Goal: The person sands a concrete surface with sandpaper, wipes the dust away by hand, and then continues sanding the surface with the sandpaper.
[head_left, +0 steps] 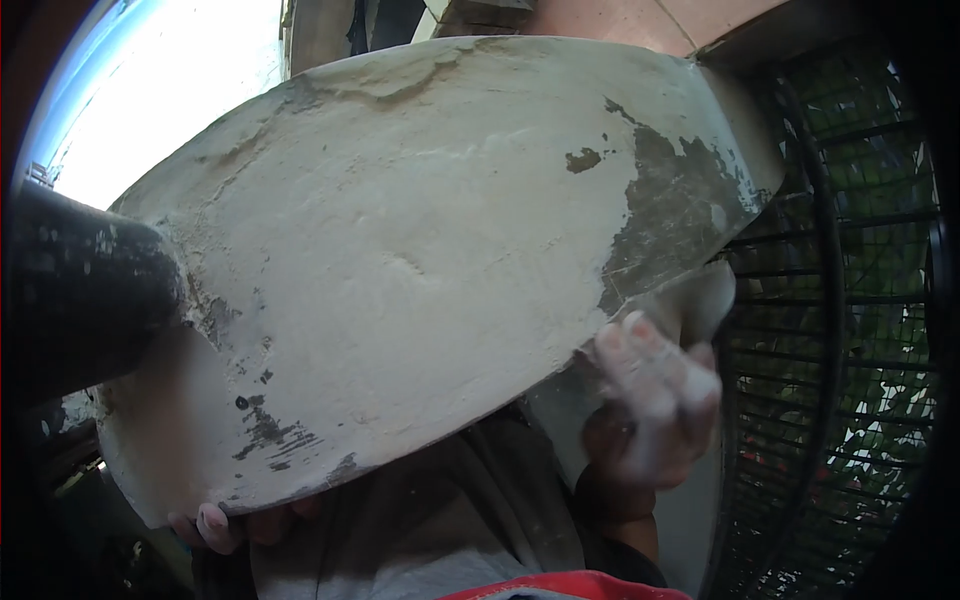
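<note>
A large, pale plaster-coated piece (430, 230) fills the middle of the head view, tilted, with dark bare patches on its surface. My left hand (225, 527) grips its lower left edge; only the fingertips show, and the rest is hidden beneath. White dust covers my right hand (660, 400), which is by the lower right edge, slightly blurred, its fingers curled and pressed together. I cannot tell what, if anything, is in those fingers. Behind them, a pale rounded part (708, 295) sticks out past the edge.
A thick dark pipe (90, 285) meets the coated piece at the left. Black metal grating (830, 300) with foliage behind it stands close on the right. Reddish tiles (610, 22) show beyond the top edge, and bright light comes from the upper left.
</note>
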`<state>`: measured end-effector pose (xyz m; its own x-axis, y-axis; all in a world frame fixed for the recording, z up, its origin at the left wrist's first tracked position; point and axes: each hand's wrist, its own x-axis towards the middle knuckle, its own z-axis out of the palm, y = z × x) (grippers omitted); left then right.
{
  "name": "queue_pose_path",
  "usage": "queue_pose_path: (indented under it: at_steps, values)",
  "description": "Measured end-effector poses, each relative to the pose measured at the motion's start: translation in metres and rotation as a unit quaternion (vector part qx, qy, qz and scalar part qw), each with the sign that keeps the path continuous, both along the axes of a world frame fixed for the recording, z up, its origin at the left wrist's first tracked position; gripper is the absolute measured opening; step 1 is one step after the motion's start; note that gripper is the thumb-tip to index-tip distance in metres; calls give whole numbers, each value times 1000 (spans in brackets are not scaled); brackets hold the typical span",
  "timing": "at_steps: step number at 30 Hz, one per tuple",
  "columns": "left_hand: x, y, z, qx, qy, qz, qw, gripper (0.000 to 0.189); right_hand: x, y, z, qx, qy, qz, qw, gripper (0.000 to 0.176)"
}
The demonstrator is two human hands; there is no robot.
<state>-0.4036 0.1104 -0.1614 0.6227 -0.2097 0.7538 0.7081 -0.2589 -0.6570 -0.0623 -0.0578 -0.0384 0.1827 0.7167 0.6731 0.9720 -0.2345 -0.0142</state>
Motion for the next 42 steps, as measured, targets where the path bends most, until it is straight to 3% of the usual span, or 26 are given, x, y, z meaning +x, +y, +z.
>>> queue_pose_path:
  at_steps: [1, 2, 4, 8, 10, 18, 21, 25, 31, 35, 37, 38, 40, 42]
  values:
    - [0, 3, 0, 23, -15, -20, 999, 53, 14, -3, -1, 13, -9, -8, 1000, 18]
    - [-38, -4, -13, -21, 17, 1, 1000, 54, 15, -2, -2, 23, -13, -12, 1000, 19]
    - [-28, -6, -5, -66, 47, 28, 996, 54, 16, -1, -5, 44, -22, -20, 999, 20]
    - [36, 7, 0, -4, -93, -63, 994, 58, 6, -5, 2, -22, -29, -19, 999, 11]
    - [38, 8, 2, -20, -120, -83, 989, 60, 21, -3, 2, 21, -10, -8, 1000, 13]
    - [12, 3, -10, -4, -64, -17, 998, 58, 13, 1, 4, 27, -18, -17, 999, 18]
    - [0, 5, -17, -2, -62, -7, 998, 57, 10, 2, 4, 37, 26, 56, 997, 15]
    - [-35, -4, -39, -47, -101, 2, 994, 57, 20, 3, 5, 44, 20, -14, 999, 26]
    - [-49, -20, -36, -89, -34, 50, 994, 56, 16, 3, 4, 50, 39, -27, 998, 11]
    - [23, -5, 4, 5, -25, 32, 999, 56, 12, -2, 7, 24, 67, 41, 997, 15]
    - [-6, -13, 2, 26, -17, 24, 999, 56, 13, 0, 5, 35, 50, 12, 998, 17]
    - [-65, -29, -11, -55, 55, 86, 993, 56, 14, 0, 5, 47, 28, -11, 998, 19]
    - [-74, -35, -7, -135, 122, 148, 972, 55, 11, -3, 4, 40, 43, 13, 998, 18]
    - [-34, -24, -6, -83, 68, 113, 988, 59, 11, -3, 2, 36, 58, 30, 997, 23]
